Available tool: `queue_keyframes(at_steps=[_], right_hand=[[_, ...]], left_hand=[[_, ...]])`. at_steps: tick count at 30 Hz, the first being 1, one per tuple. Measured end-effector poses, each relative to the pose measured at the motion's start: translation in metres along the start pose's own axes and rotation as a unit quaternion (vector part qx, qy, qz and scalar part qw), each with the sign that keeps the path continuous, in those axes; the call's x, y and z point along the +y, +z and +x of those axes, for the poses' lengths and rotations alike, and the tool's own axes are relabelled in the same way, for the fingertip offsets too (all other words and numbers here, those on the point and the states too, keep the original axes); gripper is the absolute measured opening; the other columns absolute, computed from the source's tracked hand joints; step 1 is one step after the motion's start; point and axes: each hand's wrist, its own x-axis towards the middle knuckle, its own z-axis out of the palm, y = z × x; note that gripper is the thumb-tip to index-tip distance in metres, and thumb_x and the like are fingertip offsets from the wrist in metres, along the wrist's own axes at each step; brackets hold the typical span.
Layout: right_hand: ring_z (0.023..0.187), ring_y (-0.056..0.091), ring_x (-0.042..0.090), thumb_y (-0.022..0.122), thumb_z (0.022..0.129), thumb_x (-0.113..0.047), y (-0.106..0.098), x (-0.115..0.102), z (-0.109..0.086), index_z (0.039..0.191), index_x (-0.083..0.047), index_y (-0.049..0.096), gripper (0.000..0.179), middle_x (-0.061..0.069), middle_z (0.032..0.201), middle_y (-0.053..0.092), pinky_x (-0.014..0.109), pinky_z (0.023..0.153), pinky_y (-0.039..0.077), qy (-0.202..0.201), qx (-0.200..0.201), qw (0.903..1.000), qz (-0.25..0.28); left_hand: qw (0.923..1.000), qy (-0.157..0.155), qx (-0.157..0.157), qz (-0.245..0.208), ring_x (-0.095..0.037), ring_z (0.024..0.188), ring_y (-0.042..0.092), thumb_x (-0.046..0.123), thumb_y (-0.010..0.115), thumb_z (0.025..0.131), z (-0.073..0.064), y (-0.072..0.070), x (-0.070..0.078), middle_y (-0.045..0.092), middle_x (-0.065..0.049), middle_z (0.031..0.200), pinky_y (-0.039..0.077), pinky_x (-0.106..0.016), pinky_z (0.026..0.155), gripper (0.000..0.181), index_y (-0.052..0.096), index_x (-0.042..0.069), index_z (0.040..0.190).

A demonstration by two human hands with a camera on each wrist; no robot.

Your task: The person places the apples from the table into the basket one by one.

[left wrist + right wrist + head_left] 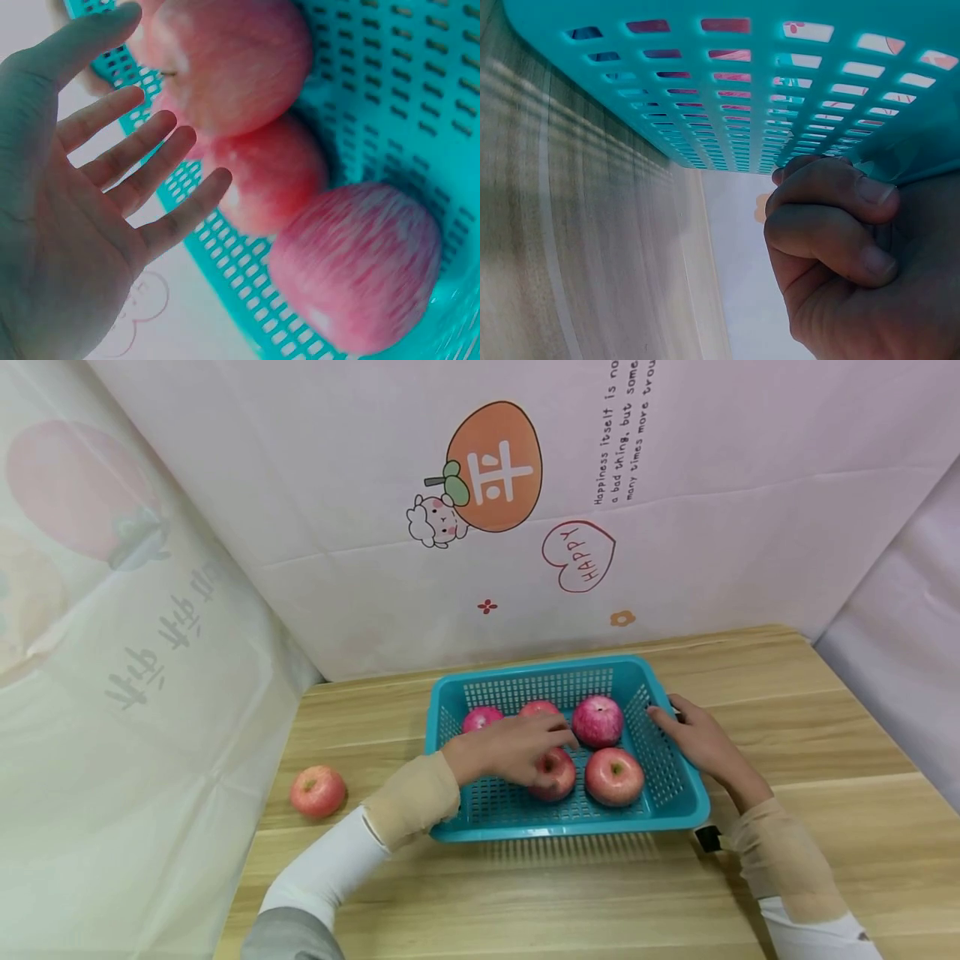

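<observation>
A blue-green plastic basket [577, 832] with perforated walls stands on the table and holds several apples, among them a red apple [617, 777] at the front and a darker pink one [598, 722] behind it. My left hand [517, 748] is over the basket, its fingers above a front apple [557, 777] and partly hiding it. In the left wrist view, the fingers of that hand [82, 217] are spread, with nothing in the palm. At the basket's right side, my right hand [701, 739] grips the rim; its curled fingers [825, 240] show outside the wall.
A single apple [318, 792] lies on the wooden table [570, 910], left of the basket. Printed white cloth [360, 585] rises behind the table and along the left side. A small black object [708, 838] sits by the right wrist.
</observation>
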Motion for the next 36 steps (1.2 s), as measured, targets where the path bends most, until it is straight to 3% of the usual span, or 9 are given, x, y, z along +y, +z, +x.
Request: queue_keyframes(at_steps=[4, 9, 14, 20, 29, 36], right_hand=[[0.099, 0.073, 0.034, 0.041, 0.114, -0.049, 0.0, 0.001, 0.0, 0.155, 0.004, 0.04, 0.067, 0.037, 0.133, 0.061, 0.046, 0.075, 0.065, 0.0, -0.001, 1.0, -0.003], [0.101, 0.073, 0.036, 0.041, 0.114, -0.049, 0.0, 0.002, 0.0, 0.157, 0.003, 0.038, 0.068, 0.038, 0.135, 0.06, 0.047, 0.075, 0.066, 0.001, -0.002, 1.0, -0.002], [0.101, 0.073, 0.037, 0.04, 0.114, -0.049, 0.001, 0.001, 0.001, 0.158, 0.004, 0.038, 0.069, 0.039, 0.135, 0.06, 0.048, 0.075, 0.066, 0.001, -0.002, 1.0, -0.003], [0.1, 0.073, 0.036, 0.04, 0.114, -0.049, 0.0, 0.001, 0.0, 0.157, 0.004, 0.039, 0.068, 0.038, 0.134, 0.061, 0.047, 0.074, 0.066, 0.001, -0.001, 1.0, -0.001], [0.094, 0.074, 0.031, 0.041, 0.114, -0.048, -0.001, 0.003, 0.001, 0.156, 0.003, 0.04, 0.067, 0.038, 0.13, 0.063, 0.044, 0.071, 0.065, -0.004, 0.004, 1.0, 0.003], [0.097, 0.074, 0.033, 0.041, 0.113, -0.049, -0.001, 0.0, 0.0, 0.156, 0.004, 0.039, 0.068, 0.038, 0.132, 0.062, 0.045, 0.073, 0.065, 0.001, -0.001, 1.0, 0.002]], left_hand=[[0.9998, -0.001, 0.019, 0.005, -0.012, 0.123, 0.057, 0.035, 0.073, 0.1, -0.003, -0.01, -0.002, 0.063, 0.001, 0.136, 0.054, -0.027, 0.105, 0.043, 0.065, 0.02, 0.139], [0.9991, -0.009, 0.038, -0.016, -0.011, 0.104, 0.06, 0.025, 0.069, 0.103, -0.01, -0.02, -0.006, 0.067, 0.003, 0.127, 0.055, -0.025, 0.09, 0.027, 0.069, 0.02, 0.129], [0.9977, -0.033, 0.053, -0.025, -0.01, 0.091, 0.062, 0.025, 0.067, 0.104, -0.022, -0.027, -0.009, 0.067, 0.004, 0.129, 0.054, -0.024, 0.081, 0.029, 0.068, 0.02, 0.132], [0.9951, -0.041, 0.089, -0.014, -0.012, 0.093, 0.067, 0.025, 0.069, 0.103, -0.039, -0.033, -0.015, 0.072, 0.0, 0.119, 0.057, -0.024, 0.08, 0.031, 0.07, 0.018, 0.133], [0.989, -0.061, 0.133, -0.02, -0.01, 0.092, 0.069, 0.021, 0.069, 0.102, -0.065, -0.04, -0.028, 0.073, 0.001, 0.12, 0.058, -0.026, 0.081, 0.024, 0.074, 0.017, 0.125], [0.9848, -0.073, 0.149, -0.051, -0.018, 0.093, 0.071, 0.014, 0.066, 0.101, -0.085, -0.044, -0.036, 0.075, -0.003, 0.119, 0.058, -0.026, 0.079, 0.021, 0.075, 0.013, 0.12]])
